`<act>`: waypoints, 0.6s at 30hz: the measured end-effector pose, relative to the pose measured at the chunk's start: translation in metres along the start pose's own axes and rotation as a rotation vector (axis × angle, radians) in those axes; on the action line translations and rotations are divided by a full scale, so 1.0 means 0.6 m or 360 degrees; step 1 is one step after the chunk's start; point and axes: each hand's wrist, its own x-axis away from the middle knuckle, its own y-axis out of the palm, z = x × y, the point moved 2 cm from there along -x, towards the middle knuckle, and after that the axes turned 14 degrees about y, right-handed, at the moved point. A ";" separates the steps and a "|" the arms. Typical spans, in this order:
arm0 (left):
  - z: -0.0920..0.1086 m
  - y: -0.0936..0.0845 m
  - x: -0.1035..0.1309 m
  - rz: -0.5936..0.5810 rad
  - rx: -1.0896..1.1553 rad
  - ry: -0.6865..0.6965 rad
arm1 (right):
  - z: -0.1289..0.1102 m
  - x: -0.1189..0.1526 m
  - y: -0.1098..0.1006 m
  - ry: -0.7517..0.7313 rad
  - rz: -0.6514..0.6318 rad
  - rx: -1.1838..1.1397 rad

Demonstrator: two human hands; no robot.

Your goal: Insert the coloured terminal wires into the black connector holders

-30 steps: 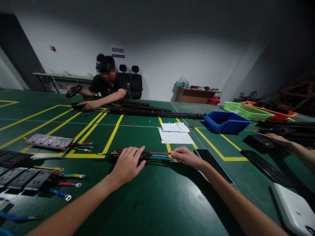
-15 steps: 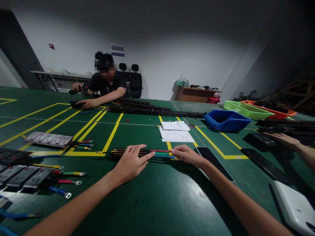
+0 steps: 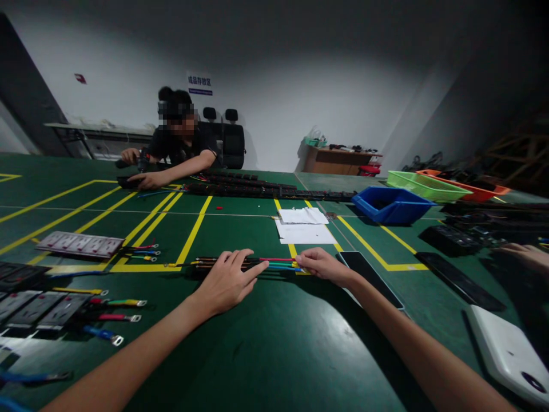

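Red to blue, pinching wires (image 3: 278, 264) in right fingers (image 3: 306, 258), resting open left fingers (image 3: 255, 269) across; might splay ends through uneven grip.

And here we see a bare left hand (image 3: 225, 280) and bare right hand (image 3: 323, 266), slim fingers on both, running into slender, uncovered forearms (image 3: 141, 346), smooth and tapering at the wrists.

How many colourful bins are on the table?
3, all towards the right: the blue bin nearest, the green bin behind it, then the orange bin. Others may be hidden.
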 end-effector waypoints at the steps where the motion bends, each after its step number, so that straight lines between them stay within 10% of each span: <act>1: 0.000 -0.001 -0.001 -0.0011 0.0000 0.0006 | -0.001 0.000 0.000 0.0002 0.0005 -0.0001; 18: -0.001 0.002 -0.002 0.0007 0.0061 -0.0073 | -0.006 0.004 0.002 -0.0027 -0.0024 -0.0014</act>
